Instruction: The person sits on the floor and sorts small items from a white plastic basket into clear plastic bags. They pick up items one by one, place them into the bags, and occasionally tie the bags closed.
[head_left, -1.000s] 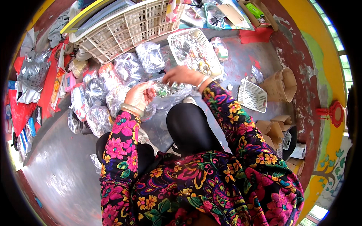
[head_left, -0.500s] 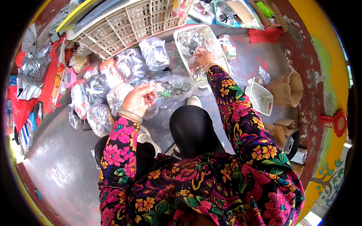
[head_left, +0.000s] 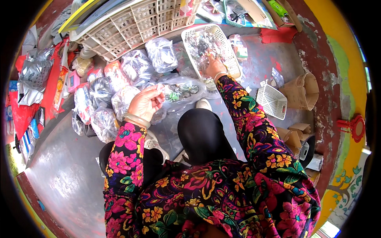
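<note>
1. Clear plastic bag (head_left: 180,90) holding small dark and green trinkets, lying on the grey floor (head_left: 67,174) just ahead of the knees, its left edge pinched in the left hand (head_left: 146,102).
2. Left hand's grip closed on that bag's rim, fingers curled, thumb uppermost, pale bangle at the wrist, forearm in a floral sleeve rising from the lower edge.
3. White oblong plastic mesh basket (head_left: 232,63) just beyond the bag, filled with a jumble of small shiny and dark pieces, too small to tell apart.
4. Right hand (head_left: 215,66) reaching into that basket, palm down, fingertips buried among the pieces; cannot tell whether the grip is closed on anything. Right arm stretched nearly straight, sleeve passing over the bag's right end.
5. Cluster of knotted clear plastic bags (head_left: 119,83) to the left of the held bag, each stuffed with small items, lying touching one another on the floor.
6. Large cream plastic lattice crate (head_left: 131,20) behind the cluster, tipped on its side.
7. Small white square mesh basket (head_left: 272,101) to the right, well apart from the hands, beside a brown paper bag (head_left: 303,92) standing open against the wall.
</note>
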The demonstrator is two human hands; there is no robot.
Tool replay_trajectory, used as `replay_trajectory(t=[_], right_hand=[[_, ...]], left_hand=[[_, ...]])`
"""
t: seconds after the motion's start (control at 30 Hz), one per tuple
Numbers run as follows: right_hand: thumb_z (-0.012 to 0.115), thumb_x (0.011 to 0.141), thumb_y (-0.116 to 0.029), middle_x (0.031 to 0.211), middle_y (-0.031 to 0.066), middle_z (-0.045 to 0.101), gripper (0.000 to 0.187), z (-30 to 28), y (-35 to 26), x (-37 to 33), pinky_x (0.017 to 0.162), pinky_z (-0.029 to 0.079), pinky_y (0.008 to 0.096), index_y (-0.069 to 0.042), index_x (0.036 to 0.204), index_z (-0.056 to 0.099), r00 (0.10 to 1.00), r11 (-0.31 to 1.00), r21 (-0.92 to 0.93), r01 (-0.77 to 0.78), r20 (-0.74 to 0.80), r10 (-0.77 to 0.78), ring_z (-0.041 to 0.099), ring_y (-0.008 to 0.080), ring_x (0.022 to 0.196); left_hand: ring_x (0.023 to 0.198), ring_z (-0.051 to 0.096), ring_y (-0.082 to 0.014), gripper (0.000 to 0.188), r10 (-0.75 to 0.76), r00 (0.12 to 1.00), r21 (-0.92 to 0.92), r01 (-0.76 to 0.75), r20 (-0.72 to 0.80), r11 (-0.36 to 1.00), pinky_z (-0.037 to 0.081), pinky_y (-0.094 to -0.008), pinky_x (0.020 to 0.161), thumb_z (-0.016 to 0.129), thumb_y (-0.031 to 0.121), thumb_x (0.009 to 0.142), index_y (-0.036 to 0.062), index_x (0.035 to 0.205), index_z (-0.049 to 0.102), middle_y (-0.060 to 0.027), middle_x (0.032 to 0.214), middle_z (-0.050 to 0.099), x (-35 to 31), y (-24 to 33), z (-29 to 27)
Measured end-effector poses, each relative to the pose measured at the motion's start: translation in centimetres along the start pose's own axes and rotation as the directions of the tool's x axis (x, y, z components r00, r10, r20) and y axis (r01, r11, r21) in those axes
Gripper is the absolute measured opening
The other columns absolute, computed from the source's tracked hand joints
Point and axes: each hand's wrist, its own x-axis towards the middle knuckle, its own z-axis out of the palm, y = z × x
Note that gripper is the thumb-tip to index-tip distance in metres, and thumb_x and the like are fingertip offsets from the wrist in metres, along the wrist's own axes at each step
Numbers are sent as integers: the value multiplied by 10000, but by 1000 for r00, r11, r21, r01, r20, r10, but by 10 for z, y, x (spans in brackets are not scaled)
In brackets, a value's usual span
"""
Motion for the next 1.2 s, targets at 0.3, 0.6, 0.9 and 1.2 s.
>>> replay_trajectory(t=[0.3,0.6,0.9,1.2], right_hand=[[528,708,-248,811,147,614,216,5,40,8,711,469,382,-82,784,643,987,985,127,119,-124,-103,590,314,786],[599,741,-229,631,103,611,206,-70,33,-52,481,429,278,-28,719,639,998,679,734,4,-45,42,581,158,544],[495,834,-140,732,107,631,166,-80,-59,-121,394,362,194,6,853,570,670,272,722,-636,691,-270,550,121,519],[374,882,-147,865,187,613,256,-16,-103,-86,427,401,213,65,931,508,558,242,650,-720,750,-355,573,173,605]], left_hand=[[685,512,-108,213,14,1000,27,-14,5,1000,414,-263,632,559,166,803,48,979,570,-17,740,553,1,1,0],[696,510,-100,238,2,1000,44,-2,12,999,416,-259,651,554,178,805,51,1006,566,-7,738,550,4,0,-4],[716,520,-115,282,24,999,51,-22,-43,998,419,-271,669,544,167,810,36,1060,544,-18,764,556,-1,0,-6],[673,547,-116,185,29,1000,12,-29,5,999,433,-241,602,544,153,817,49,970,554,-38,758,584,0,0,-4]])
